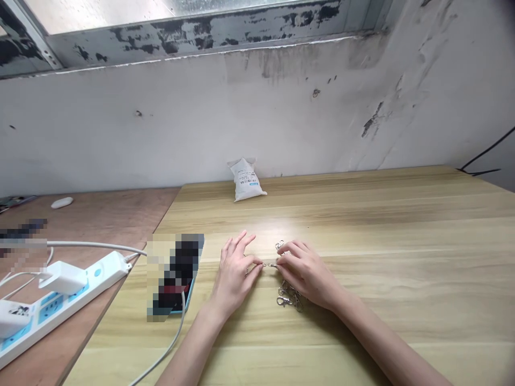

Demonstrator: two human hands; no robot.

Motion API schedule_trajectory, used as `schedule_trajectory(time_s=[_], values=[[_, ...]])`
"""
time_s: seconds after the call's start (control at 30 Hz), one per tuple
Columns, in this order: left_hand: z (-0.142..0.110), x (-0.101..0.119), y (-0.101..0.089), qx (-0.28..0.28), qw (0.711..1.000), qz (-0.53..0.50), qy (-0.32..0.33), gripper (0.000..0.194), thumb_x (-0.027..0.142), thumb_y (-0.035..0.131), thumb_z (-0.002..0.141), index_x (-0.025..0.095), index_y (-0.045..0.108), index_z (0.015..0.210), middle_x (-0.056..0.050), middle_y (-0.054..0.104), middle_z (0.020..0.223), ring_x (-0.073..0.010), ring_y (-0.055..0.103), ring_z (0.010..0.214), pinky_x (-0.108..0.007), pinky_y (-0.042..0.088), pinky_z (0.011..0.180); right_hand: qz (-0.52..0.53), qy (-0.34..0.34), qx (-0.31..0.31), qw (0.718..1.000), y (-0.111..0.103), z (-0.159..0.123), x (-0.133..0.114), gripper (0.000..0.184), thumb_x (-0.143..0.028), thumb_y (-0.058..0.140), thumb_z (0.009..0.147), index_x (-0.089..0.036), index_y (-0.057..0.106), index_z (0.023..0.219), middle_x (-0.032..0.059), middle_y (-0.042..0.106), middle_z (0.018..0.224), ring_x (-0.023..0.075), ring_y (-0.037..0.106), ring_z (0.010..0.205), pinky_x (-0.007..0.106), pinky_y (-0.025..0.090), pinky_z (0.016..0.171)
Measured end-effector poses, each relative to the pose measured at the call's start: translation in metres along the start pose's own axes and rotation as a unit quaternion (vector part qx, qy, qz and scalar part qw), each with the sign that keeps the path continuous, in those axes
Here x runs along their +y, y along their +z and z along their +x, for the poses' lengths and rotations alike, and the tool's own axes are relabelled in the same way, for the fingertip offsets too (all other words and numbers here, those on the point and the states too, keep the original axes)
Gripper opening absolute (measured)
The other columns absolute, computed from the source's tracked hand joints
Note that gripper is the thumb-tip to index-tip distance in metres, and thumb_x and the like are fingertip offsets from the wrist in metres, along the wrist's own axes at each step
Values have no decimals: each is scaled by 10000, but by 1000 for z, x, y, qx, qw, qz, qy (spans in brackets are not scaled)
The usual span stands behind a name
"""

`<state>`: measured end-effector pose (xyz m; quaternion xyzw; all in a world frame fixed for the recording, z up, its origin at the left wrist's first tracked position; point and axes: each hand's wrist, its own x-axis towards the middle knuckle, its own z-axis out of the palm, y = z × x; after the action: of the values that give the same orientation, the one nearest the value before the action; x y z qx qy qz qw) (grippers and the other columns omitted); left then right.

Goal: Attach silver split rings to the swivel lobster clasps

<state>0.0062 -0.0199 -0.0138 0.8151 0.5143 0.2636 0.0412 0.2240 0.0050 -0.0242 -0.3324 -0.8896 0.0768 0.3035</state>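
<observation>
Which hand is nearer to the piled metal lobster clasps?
Right. The right hand is just beside the piled lobster clasps; the left hand is farther, to their left.

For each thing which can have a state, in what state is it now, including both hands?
Left hand: thumb and forefinger pinched on a small metal piece.
Right hand: pinched on a metal clasp.
Other clasps: loose on the table, near the right hand.
White packet: label facing the camera; sealed or not, unclear.
Power strip: chargers plugged in; power unclear.
</observation>
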Motion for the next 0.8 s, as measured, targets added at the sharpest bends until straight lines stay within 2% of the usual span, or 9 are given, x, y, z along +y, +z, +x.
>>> schedule_trajectory(time_s=[0.3, 0.8], values=[[1, 4, -2, 18, 1000, -4, 22, 118, 232, 652, 863, 221, 681, 750, -61, 539, 1393, -305, 361, 1389, -610, 288, 1116, -6, -4, 18, 1000, 0, 0, -1, 141, -162, 476, 965, -201, 593, 898, 98, 615, 1111, 220, 541, 1008, 389, 440, 865], [0, 4, 0, 5, 999, 7, 34, 115, 223, 626, 881, 224, 682, 781, -60, 520, 1411, -298, 351, 1397, -592, 294, 1121, -16, -1, 14, 1000, 2, -1, 0, 152, -174, 472, 973, -204, 602, 900, 97, 611, 1109, 220, 546, 1006, 390, 432, 876]])
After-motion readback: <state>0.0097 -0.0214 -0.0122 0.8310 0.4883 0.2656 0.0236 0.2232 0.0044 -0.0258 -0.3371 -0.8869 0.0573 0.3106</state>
